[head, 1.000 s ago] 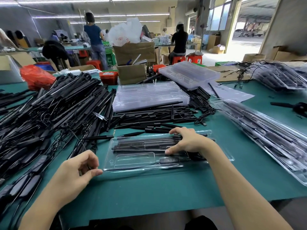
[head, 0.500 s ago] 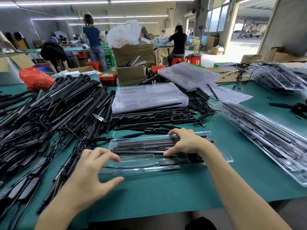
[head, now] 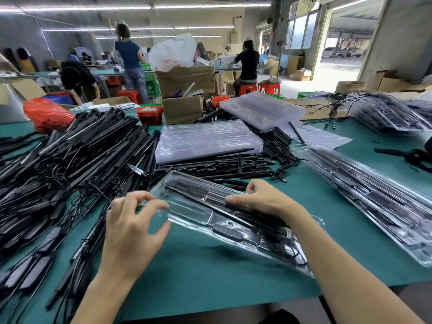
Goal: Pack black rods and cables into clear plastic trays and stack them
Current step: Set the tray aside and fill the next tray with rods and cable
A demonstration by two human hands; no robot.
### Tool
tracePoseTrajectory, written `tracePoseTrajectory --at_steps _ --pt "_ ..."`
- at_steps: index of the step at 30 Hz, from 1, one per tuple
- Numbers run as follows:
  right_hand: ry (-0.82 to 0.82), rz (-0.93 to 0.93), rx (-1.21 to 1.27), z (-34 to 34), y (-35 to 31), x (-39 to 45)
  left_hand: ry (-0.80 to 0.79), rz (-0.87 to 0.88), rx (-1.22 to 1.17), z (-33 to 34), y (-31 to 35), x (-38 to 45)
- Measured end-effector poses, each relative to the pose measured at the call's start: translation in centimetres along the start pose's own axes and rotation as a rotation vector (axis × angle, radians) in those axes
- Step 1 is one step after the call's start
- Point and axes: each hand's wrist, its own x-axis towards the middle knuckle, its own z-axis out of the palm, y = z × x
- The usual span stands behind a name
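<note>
A clear plastic tray packed with black rods and a coiled cable is lifted off the green table and lies on a slant, its left end higher and farther away. My left hand pinches that left end, fingers over the rim and thumb underneath. Near the tray's middle, my right hand grips it, thumb hooked over the far edge and fingers pressed on the top. A big heap of loose black rods and cables covers the table's left side.
A stack of packed trays lies at the right. Empty clear trays are stacked behind the held tray, with more farther back. Loose rods lie in between. Cardboard boxes and other people are behind the table.
My left hand reached in and took hold of the tray's left end. With both hands the tray came up off the table and swung from level to diagonal.
</note>
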Motion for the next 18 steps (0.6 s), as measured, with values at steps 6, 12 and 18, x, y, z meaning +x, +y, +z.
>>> tracePoseTrajectory --at_steps 6,12,18 --pt "0.183 0.047 0.110 0.3 0.4 0.5 0.134 -0.459 -0.132 0.5 2.8 0.2" --pt "0.256 0.075 0.171 -0.4 0.6 0.8 -0.508 -0.744 -0.683 0.6 6.3 -0.3" --pt "0.291 0.107 0.203 0.2 0.1 0.8 -0.576 -0.889 -1.114 3.6 10.4 1.3"
